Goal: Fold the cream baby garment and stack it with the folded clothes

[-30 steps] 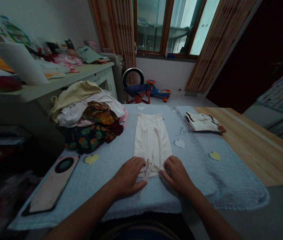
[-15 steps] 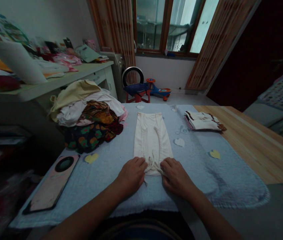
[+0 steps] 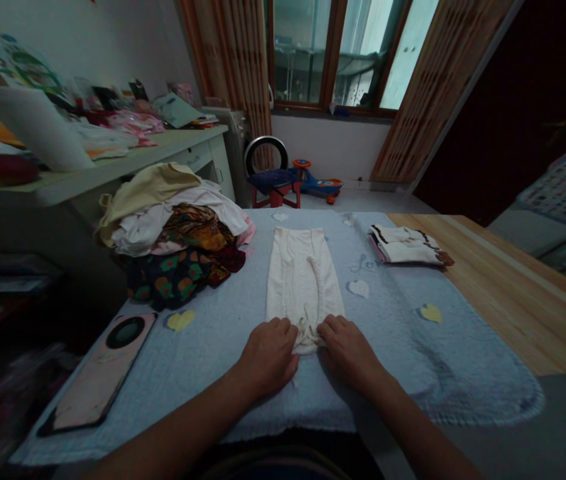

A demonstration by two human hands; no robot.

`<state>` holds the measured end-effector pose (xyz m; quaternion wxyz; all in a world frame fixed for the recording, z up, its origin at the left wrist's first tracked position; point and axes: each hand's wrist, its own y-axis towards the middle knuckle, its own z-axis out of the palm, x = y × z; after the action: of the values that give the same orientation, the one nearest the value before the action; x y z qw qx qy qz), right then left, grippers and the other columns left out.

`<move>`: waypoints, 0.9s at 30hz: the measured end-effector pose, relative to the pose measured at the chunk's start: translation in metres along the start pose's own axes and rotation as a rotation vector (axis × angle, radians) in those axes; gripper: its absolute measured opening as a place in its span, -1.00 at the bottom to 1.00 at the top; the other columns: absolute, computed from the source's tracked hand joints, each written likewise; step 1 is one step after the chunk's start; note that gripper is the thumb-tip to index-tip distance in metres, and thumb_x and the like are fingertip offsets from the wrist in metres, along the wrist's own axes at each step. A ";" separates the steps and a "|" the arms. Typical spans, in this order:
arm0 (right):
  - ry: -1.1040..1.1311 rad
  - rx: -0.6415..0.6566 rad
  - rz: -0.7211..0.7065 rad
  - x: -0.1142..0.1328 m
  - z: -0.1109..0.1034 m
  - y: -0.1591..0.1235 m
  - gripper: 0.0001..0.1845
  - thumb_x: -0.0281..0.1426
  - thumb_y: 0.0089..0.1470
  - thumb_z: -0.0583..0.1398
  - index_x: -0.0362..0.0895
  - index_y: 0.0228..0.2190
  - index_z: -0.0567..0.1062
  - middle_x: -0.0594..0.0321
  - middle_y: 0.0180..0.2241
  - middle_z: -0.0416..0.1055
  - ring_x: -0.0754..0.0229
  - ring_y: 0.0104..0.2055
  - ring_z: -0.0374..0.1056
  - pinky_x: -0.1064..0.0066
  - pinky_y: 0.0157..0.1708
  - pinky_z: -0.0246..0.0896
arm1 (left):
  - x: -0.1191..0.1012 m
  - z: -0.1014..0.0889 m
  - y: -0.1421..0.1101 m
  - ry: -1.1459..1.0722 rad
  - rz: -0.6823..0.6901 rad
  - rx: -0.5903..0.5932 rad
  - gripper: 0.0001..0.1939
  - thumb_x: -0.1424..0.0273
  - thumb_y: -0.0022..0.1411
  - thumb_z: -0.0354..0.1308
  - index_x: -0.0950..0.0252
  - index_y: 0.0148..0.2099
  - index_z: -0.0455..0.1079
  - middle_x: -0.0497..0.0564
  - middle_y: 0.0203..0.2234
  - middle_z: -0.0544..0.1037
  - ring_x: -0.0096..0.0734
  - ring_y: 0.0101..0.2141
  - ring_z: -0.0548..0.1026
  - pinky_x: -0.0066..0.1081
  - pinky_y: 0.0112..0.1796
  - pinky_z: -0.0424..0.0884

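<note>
A long cream knit garment (image 3: 303,283) lies flat on a pale blue towel (image 3: 403,360), with its narrow length pointing away from me. My left hand (image 3: 269,357) and my right hand (image 3: 347,353) both press on its near end from either side, fingers curled into the fabric. A thin tie of the same cream colour (image 3: 305,328) is bunched between them, and only a small tip shows below the hem. Left of my left hand lies a large pink phone with a round camera ring (image 3: 100,370).
A heap of mixed clothes (image 3: 177,240) sits on the towel's far left. Folded clothes (image 3: 405,245) lie at the far right. Paper hearts dot the towel. A wooden table top (image 3: 503,287) shows to the right, and a cluttered white desk (image 3: 113,167) at left.
My hands have drawn closer together at the garment's near end. The tie that hung below the hem is now mostly gathered up between them.
</note>
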<state>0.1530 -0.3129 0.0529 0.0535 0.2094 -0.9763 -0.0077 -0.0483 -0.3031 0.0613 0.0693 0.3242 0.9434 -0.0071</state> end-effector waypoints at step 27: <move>0.133 -0.031 0.010 -0.015 0.010 0.010 -0.65 -0.75 -0.01 0.01 -0.14 -0.30 0.39 0.18 -0.23 0.36 0.16 -0.18 0.22 0.40 -0.17 0.11 | 0.023 0.006 0.013 -0.075 0.048 -0.015 -0.73 0.63 0.11 0.06 0.23 -0.16 0.37 0.04 -0.23 0.49 -0.21 -0.18 0.41 -0.27 -0.16 0.38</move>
<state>0.1614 -0.2974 0.0419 0.1216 0.2035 -0.9715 -0.0084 -0.0575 -0.2788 0.0530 0.1074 0.3456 0.9322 -0.0107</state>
